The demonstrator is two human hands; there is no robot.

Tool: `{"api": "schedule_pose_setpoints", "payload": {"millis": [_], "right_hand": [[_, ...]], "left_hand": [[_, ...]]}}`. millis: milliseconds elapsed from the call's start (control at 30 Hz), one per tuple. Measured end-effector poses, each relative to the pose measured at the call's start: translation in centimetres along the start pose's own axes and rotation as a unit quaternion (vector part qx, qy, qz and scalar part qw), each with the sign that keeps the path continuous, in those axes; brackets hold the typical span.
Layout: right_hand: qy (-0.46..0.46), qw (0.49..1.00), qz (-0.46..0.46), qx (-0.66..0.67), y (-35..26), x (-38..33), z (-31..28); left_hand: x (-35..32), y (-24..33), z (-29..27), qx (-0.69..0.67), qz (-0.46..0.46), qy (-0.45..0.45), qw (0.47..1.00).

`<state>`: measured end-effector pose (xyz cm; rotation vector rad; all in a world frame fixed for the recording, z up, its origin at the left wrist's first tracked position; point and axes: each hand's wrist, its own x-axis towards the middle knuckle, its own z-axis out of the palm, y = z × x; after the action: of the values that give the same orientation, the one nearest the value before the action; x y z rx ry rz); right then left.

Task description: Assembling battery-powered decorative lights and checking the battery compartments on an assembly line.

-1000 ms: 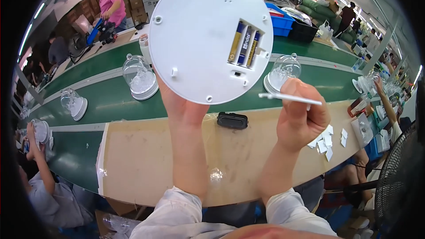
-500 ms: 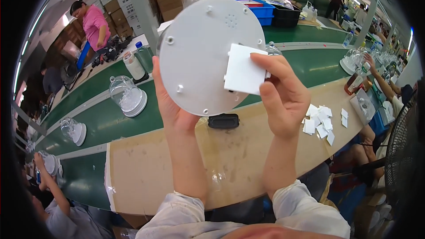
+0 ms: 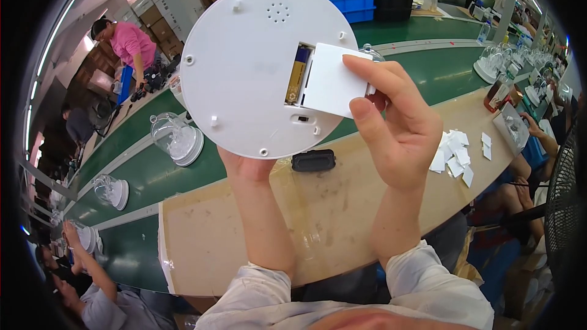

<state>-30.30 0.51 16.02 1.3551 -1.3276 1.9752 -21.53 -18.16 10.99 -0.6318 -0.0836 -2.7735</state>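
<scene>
Left hand (image 3: 247, 168) had its grip on the white disc (image 3: 244, 73) from behind, fingers hidden, raised above the desk (image 3: 208, 232). One battery (image 3: 298, 76) showed, just left of the white cover (image 3: 333, 79). Right hand (image 3: 397, 128) pinched that cover by its right side. Good handling, I judged, called for cover level, edges squared, disc steady.

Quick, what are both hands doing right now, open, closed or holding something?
Left hand: holding the round white base, grip mostly hidden behind it.
Right hand: closed, pinching a flat white cover.
</scene>
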Motion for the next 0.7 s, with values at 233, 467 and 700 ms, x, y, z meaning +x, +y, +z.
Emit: {"api": "schedule_pose_setpoints", "payload": {"millis": [233,467,700], "right_hand": [[-0.024,0.998,-0.042,-0.050,-0.3,0.1,0.0],[-0.081,0.994,-0.039,-0.062,-0.2,-0.1,-0.4],[-0.076,0.995,-0.037,-0.054,0.3,0.0,-0.4]], "left_hand": [[0.0,-0.4,0.3,0.023,0.009,0.031,0.999],[0.4,-0.8,0.5,0.029,-0.022,-0.001,0.999],[0.9,-1.1,0.0,0.021,-0.013,-0.013,1.000]]}}
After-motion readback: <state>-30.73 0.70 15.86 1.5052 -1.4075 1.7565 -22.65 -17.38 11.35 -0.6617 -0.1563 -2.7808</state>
